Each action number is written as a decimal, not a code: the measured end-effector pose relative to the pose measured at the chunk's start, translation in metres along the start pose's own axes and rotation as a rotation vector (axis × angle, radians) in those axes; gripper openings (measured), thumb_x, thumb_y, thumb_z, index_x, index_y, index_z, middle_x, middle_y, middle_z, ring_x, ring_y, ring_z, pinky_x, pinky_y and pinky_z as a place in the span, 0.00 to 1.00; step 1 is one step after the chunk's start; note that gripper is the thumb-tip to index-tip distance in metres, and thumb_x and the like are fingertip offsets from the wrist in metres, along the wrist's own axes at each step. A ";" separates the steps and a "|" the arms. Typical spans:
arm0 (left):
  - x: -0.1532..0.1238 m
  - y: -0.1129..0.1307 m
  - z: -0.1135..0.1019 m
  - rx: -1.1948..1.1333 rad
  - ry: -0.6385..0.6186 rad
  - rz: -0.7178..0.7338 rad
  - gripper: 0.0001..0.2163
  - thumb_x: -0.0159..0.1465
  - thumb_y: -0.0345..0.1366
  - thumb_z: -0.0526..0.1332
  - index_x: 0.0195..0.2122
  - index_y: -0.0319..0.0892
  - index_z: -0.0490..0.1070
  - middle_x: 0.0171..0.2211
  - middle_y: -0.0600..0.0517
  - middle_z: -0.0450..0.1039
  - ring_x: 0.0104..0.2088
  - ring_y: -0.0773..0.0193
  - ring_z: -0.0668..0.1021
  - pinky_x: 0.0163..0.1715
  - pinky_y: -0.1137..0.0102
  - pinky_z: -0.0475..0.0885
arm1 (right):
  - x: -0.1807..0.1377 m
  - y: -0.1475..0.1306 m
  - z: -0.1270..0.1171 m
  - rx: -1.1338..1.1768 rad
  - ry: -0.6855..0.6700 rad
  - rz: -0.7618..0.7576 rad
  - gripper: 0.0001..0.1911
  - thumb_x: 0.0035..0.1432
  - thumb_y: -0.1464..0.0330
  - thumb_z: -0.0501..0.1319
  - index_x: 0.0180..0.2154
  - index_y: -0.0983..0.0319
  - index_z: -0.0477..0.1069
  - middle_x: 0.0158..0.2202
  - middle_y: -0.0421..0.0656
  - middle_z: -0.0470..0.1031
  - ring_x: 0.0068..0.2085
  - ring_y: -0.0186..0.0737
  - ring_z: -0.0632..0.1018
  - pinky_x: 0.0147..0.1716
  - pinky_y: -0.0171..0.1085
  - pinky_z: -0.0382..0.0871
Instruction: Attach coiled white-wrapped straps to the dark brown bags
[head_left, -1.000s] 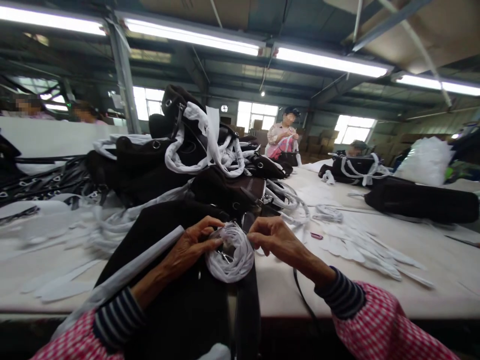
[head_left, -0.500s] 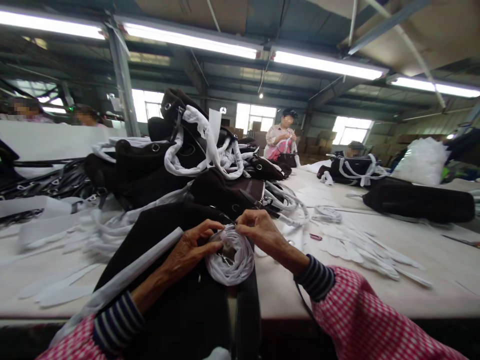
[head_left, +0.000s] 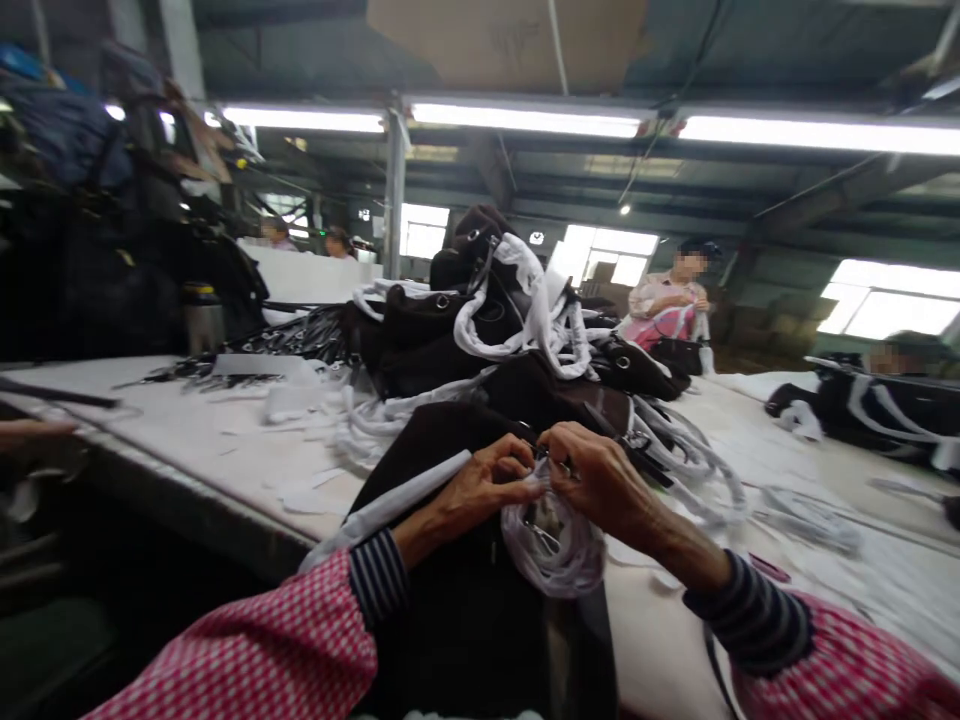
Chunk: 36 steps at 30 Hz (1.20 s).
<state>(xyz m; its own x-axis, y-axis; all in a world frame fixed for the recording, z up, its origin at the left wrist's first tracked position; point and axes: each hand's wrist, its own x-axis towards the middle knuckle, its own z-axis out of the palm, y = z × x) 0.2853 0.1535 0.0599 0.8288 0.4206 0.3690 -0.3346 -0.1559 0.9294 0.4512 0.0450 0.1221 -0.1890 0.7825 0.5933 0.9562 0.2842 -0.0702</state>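
A black bag (head_left: 442, 610) lies in front of me, half over the table's edge. On it hangs a coiled strap (head_left: 559, 570) wrapped in thin white material, with a bit of metal hardware showing inside the loop. My left hand (head_left: 484, 490) is closed, pinching the top of the coil between thumb and fingers. Opposite it, my right hand (head_left: 600, 480) is also closed, fingertips pressed together at the coil's top by a small dark metal piece. What exactly sits between those fingertips is hidden. A white-wrapped handle (head_left: 412, 495) slants beneath my left wrist.
Beyond the bag rises a heap of black bags (head_left: 420, 340) with white-wrapped handles. Dark straps with metal clips (head_left: 300, 335) lie at the left back, and a pink object (head_left: 769, 567) at the right. A co-worker (head_left: 667, 305) stands behind the table; another person's hand (head_left: 34, 432) shows at far left.
The view has swung left, so the bag and hands appear farther right. Both hands stay at the coil's top; my right fingers have curled closer in toward the left ones.
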 end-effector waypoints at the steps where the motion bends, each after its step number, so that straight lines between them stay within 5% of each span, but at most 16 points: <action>1: 0.001 -0.001 0.000 -0.037 0.020 0.012 0.16 0.59 0.43 0.73 0.40 0.43 0.69 0.32 0.54 0.73 0.33 0.64 0.74 0.35 0.70 0.64 | 0.006 0.000 -0.001 0.012 -0.034 -0.039 0.08 0.59 0.78 0.56 0.31 0.60 0.66 0.33 0.45 0.74 0.35 0.41 0.74 0.36 0.38 0.64; 8: 0.004 -0.001 -0.003 -0.088 0.207 0.090 0.21 0.54 0.47 0.76 0.27 0.40 0.66 0.26 0.57 0.66 0.28 0.69 0.68 0.31 0.72 0.62 | 0.023 0.004 0.000 0.154 -0.182 -0.109 0.05 0.57 0.77 0.60 0.34 0.61 0.70 0.30 0.38 0.71 0.29 0.34 0.68 0.30 0.35 0.57; 17: 0.003 -0.001 -0.008 -0.030 0.157 -0.061 0.20 0.58 0.42 0.73 0.46 0.40 0.69 0.24 0.60 0.67 0.24 0.71 0.67 0.26 0.74 0.59 | 0.017 0.004 0.014 -0.039 -0.105 -0.073 0.08 0.64 0.77 0.60 0.32 0.61 0.69 0.35 0.43 0.74 0.39 0.39 0.70 0.37 0.36 0.61; 24: 0.002 -0.002 -0.004 -0.050 0.165 -0.094 0.20 0.60 0.43 0.72 0.48 0.42 0.70 0.28 0.57 0.70 0.24 0.72 0.68 0.24 0.75 0.57 | -0.002 0.002 0.003 0.125 -0.042 0.221 0.07 0.59 0.72 0.66 0.29 0.62 0.72 0.31 0.39 0.71 0.36 0.37 0.71 0.35 0.36 0.58; 28: 0.001 0.001 -0.002 -0.077 0.179 -0.129 0.21 0.59 0.44 0.73 0.47 0.42 0.68 0.36 0.52 0.77 0.30 0.67 0.76 0.29 0.74 0.65 | -0.008 0.005 -0.014 0.443 -0.194 0.409 0.08 0.55 0.70 0.65 0.25 0.63 0.72 0.26 0.38 0.70 0.30 0.35 0.69 0.31 0.36 0.58; 36: 0.000 0.008 0.000 -0.131 0.141 -0.090 0.21 0.57 0.39 0.74 0.46 0.43 0.67 0.50 0.47 0.78 0.48 0.59 0.80 0.45 0.68 0.73 | 0.005 0.011 -0.019 0.702 -0.428 0.438 0.06 0.47 0.69 0.63 0.22 0.64 0.70 0.21 0.35 0.63 0.26 0.32 0.61 0.26 0.35 0.52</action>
<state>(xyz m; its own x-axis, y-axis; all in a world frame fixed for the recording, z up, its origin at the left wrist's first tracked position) 0.2832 0.1522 0.0670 0.7901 0.5498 0.2709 -0.3251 0.0013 0.9457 0.4653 0.0416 0.1393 -0.0435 0.9970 0.0635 0.6337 0.0767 -0.7698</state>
